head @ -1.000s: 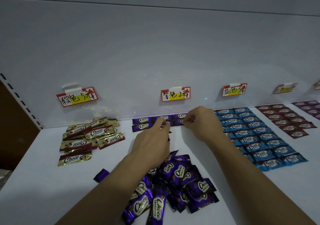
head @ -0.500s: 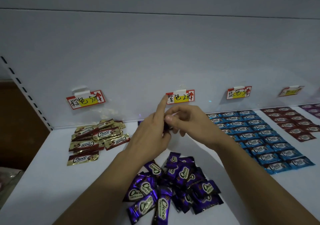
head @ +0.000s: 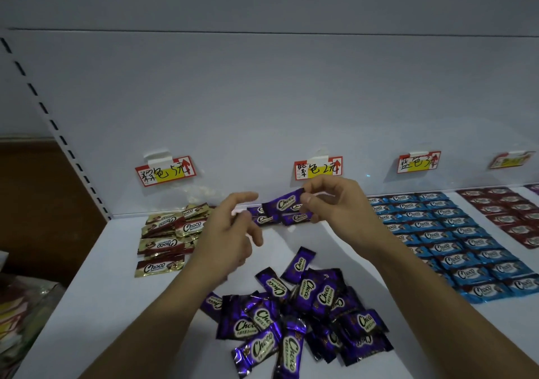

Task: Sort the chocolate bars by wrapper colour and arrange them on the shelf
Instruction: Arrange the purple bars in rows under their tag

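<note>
Right hand [head: 341,208] pinches purple choc bar [head: 284,203] (white "Choco" logo), seemingly glossy.

Shelf [head: 110,305] bare left of purple heap [head: 309,305]; gold pile [head: 166,233] behind (blue rows [head: 455,241] crowd right).

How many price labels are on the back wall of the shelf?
4 labels: one above the gold bars, one above the right hand, one above the blue bars, one above the red bars. Others may lie past the right edge.
</note>
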A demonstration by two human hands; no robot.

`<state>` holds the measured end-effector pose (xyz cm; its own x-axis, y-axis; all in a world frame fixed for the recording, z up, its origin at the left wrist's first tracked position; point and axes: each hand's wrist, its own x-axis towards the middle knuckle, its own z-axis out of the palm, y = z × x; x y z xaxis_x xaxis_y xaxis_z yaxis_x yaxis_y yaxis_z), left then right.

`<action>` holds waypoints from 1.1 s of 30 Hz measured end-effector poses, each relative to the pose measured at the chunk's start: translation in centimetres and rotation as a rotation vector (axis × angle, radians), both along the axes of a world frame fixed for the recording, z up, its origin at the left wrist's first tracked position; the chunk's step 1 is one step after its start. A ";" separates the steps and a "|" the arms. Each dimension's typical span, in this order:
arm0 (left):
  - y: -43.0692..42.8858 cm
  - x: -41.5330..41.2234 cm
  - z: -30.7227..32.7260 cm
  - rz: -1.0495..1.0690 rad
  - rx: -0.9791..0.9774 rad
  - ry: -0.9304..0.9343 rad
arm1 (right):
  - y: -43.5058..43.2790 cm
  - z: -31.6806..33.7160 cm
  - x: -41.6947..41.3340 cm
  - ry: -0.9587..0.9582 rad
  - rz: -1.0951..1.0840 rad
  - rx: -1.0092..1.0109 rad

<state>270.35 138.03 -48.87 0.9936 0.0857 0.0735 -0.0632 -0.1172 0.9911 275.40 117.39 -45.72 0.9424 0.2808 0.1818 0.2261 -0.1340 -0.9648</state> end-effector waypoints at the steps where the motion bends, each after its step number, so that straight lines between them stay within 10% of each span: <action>1: 0.1 0.0 -0.1 0.028 -0.133 0.049 | 0.1 -0.1 0.0 0.013 -0.009 0.014; 6: 0.9 0.5 0.8 0.009 -0.351 0.088 | 0.5 -0.5 0.0 0.029 -0.031 0.040; 24: 2.4 0.8 -0.7 0.091 0.379 0.074 | 1.4 -3.0 0.1 -0.100 0.077 -0.457; 33: 2.7 1.5 0.1 0.183 -0.314 0.168 | 2.2 -4.5 0.5 -0.279 -0.042 -0.644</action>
<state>271.83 140.77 -48.74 0.9558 0.2544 -0.1472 0.0971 0.1992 0.9751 275.91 119.61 -50.27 0.8972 0.3782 0.2279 0.4355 -0.6733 -0.5975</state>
